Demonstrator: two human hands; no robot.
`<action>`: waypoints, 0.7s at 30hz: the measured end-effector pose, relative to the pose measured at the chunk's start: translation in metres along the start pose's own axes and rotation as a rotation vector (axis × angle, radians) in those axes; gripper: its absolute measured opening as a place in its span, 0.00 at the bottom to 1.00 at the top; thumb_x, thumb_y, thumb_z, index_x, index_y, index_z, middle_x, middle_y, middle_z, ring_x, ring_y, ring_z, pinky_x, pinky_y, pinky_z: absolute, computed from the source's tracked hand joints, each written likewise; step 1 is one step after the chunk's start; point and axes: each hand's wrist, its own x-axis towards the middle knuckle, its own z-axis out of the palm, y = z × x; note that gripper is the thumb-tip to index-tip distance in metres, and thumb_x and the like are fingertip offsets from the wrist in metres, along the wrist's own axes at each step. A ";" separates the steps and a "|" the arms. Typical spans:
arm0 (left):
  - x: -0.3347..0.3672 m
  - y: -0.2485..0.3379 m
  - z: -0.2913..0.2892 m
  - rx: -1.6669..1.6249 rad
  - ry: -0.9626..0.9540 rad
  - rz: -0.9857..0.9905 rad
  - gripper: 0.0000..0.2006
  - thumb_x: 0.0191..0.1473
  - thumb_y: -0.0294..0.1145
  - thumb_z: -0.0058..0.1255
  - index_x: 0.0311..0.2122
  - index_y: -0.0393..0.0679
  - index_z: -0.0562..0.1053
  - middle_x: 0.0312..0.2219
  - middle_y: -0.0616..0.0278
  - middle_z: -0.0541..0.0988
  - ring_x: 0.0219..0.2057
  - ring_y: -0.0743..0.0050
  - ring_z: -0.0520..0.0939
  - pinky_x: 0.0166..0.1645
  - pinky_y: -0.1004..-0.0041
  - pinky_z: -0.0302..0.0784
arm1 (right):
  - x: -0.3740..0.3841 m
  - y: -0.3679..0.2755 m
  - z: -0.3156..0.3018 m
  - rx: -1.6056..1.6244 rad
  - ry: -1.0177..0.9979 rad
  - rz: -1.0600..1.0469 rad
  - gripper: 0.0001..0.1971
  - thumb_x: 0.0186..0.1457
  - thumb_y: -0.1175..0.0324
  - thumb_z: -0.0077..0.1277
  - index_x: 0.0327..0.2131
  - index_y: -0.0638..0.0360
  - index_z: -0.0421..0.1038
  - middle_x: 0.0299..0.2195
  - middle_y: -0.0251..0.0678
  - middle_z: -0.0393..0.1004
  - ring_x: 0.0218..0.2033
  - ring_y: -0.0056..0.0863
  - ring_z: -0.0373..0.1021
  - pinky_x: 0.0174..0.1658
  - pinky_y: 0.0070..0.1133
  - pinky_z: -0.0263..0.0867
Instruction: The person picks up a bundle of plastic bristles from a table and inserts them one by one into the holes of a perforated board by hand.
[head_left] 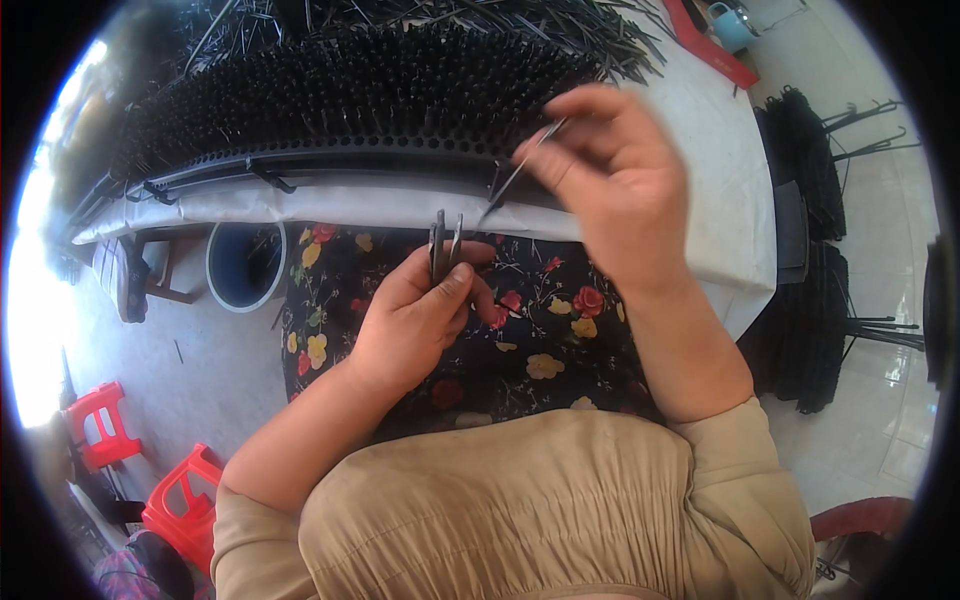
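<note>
My left hand [415,315] is closed around several short dark sticks [437,245], which stand upright out of the fist. Pinched between the thumb and fingers of my right hand [620,185] is a slender dark stick [518,180], slanting down to the left. Its lower end comes close to the sticks in my left hand; whether they touch I cannot tell. Beyond both hands lies a long black rack [400,145] with rows of holes, crowded with upright dark pieces [350,90]. My right hand is at the rack's right end.
Loose dark strips [480,15] are heaped behind the rack on the white-covered table [715,180]. A red box [710,45] and a light blue mug [735,28] sit far right. Below are a bucket [212,265] and red stools [185,510]; black bundles [825,300] hang at right.
</note>
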 end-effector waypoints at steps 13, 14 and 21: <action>0.004 -0.002 0.002 0.069 0.070 -0.052 0.09 0.66 0.30 0.37 0.46 0.39 0.68 0.29 0.58 0.76 0.19 0.85 0.65 0.21 0.84 0.60 | 0.031 0.025 -0.011 -0.786 0.157 -0.829 0.09 0.40 0.75 0.63 0.30 0.55 0.78 0.31 0.29 0.77 0.33 0.32 0.70 0.38 0.27 0.66; 0.003 -0.002 0.001 0.068 0.074 -0.051 0.09 0.66 0.30 0.37 0.46 0.39 0.68 0.29 0.58 0.76 0.19 0.85 0.65 0.21 0.84 0.60 | 0.029 0.023 -0.010 -0.781 0.156 -0.830 0.09 0.40 0.75 0.63 0.30 0.55 0.78 0.31 0.29 0.77 0.33 0.32 0.70 0.38 0.27 0.66; 0.003 -0.001 -0.001 -0.071 0.035 0.006 0.10 0.66 0.30 0.38 0.45 0.39 0.69 0.28 0.59 0.76 0.19 0.86 0.63 0.21 0.85 0.57 | 0.005 0.016 -0.008 -0.865 0.124 -0.693 0.12 0.40 0.76 0.62 0.33 0.56 0.78 0.36 0.31 0.77 0.39 0.35 0.67 0.41 0.26 0.65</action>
